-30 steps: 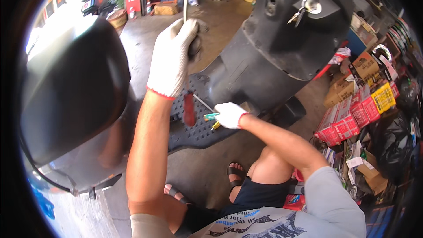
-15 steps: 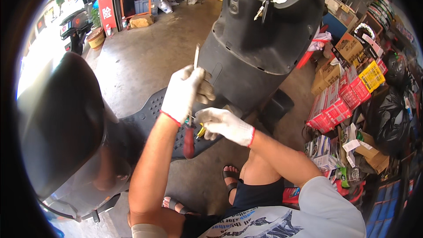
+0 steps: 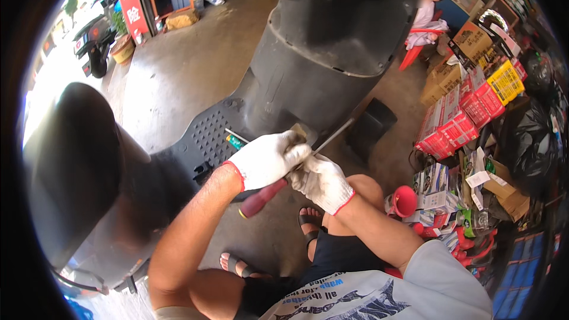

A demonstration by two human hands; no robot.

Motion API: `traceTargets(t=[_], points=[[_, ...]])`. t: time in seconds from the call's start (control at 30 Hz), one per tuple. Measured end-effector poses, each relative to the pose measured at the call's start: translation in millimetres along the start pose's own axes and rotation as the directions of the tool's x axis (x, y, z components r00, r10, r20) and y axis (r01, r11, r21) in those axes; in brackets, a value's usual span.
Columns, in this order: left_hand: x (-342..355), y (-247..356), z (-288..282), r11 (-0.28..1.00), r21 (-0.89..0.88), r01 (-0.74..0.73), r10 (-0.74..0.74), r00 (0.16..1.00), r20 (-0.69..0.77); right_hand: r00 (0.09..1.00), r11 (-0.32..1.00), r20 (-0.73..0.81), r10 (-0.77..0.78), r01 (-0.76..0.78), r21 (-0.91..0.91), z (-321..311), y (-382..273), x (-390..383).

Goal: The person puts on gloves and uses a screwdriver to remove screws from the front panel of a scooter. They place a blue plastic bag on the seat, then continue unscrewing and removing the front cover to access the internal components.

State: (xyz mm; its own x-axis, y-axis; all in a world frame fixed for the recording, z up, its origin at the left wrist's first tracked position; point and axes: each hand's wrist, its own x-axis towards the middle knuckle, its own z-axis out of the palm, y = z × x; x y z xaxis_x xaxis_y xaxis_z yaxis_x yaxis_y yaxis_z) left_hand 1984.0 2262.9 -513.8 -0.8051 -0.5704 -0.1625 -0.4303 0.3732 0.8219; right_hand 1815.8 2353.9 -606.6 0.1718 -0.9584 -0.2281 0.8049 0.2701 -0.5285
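A screwdriver with a dark red handle [image 3: 261, 200] lies slantwise across my gloved hands, its metal shaft [image 3: 333, 136] running up to the right. My left hand [image 3: 267, 159], in a white knit glove with a red cuff, is closed around it where handle and shaft meet. Against those fingers presses my right hand [image 3: 323, 182], gloved alike, its fingers curled closed beside the shaft. What the right fingers hold, if anything, is hidden. Below and beyond my hands is a scooter's black footboard [image 3: 204, 136], with a small green-handled tool [image 3: 235, 140] on it.
The scooter's dark front panel [image 3: 332, 35] rises ahead, a key in its lock. Its black seat [image 3: 77, 166] stands at left. Red and white cartons [image 3: 453, 121] are piled at right, near a red funnel-shaped thing [image 3: 404, 201]. A person [image 3: 428, 12] is at the back right.
The screwdriver has swung from upright to slanting right. My left hand has lowered, and my right hand has moved right and slightly down, against it. The view has shifted, revealing a person behind.
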Motion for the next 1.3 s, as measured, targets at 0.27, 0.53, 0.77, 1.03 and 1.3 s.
traceTargets(t=[0.27,0.53,0.77,1.03,1.3], points=[[-64,-71,42,0.961,0.167,0.222,-0.241,0.964,0.110,0.963,0.982,-0.212,0.168,-0.145,0.118,-41,47,21],[-78,-118,52,0.951,0.216,0.220,-0.242,0.967,0.081,0.965,0.943,-0.262,-0.008,-0.080,-0.322,-58,47,37],[-88,-111,46,0.974,0.173,0.145,-0.146,0.989,-0.012,0.954,0.920,-0.293,-0.056,-0.065,-0.388,-50,37,48],[-92,-95,46,0.974,0.172,0.147,-0.146,0.989,-0.015,0.906,0.910,-0.403,-0.130,-0.052,-0.412,-43,27,48],[-89,-95,48,0.971,0.211,0.110,-0.114,0.993,0.007,0.890,0.894,-0.430,-0.153,-0.061,-0.444,-46,23,47]])
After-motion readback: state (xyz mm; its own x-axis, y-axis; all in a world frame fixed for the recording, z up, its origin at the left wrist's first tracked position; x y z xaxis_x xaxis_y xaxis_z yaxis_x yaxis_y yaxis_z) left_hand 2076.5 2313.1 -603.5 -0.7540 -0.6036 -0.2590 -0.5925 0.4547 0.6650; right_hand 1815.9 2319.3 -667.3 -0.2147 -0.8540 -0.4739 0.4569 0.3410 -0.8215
